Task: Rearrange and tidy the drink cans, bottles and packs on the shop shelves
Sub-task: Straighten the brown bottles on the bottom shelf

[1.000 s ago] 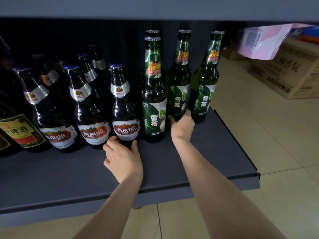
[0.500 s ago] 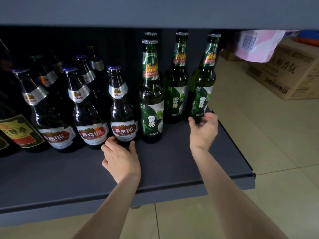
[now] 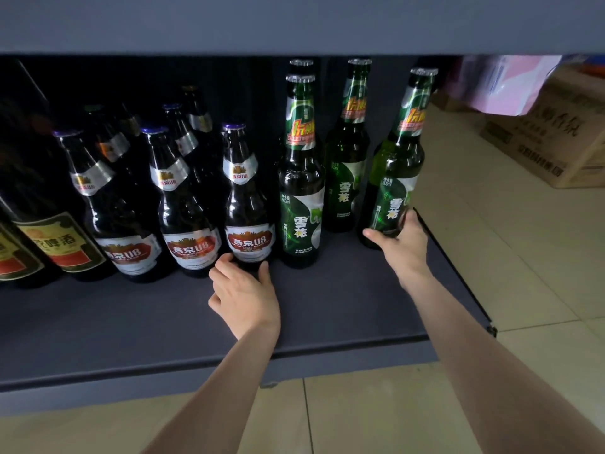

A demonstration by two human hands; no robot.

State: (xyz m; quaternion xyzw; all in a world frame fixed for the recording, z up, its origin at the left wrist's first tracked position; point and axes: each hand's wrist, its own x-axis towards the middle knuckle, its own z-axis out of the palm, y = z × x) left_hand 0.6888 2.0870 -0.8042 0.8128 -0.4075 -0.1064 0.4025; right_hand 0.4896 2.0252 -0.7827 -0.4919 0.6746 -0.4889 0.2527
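green bottle near shelf right edge | clasped low by right hand | brown bottle base cupped by left hand | glass judged heavy, slick, breakable; low body grip advised

Beige tiled floor — cardboard box beyond

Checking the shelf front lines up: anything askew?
The rightmost green bottle, gripped by the right hand, leans left. The middle green bottle sits further back than the front one.
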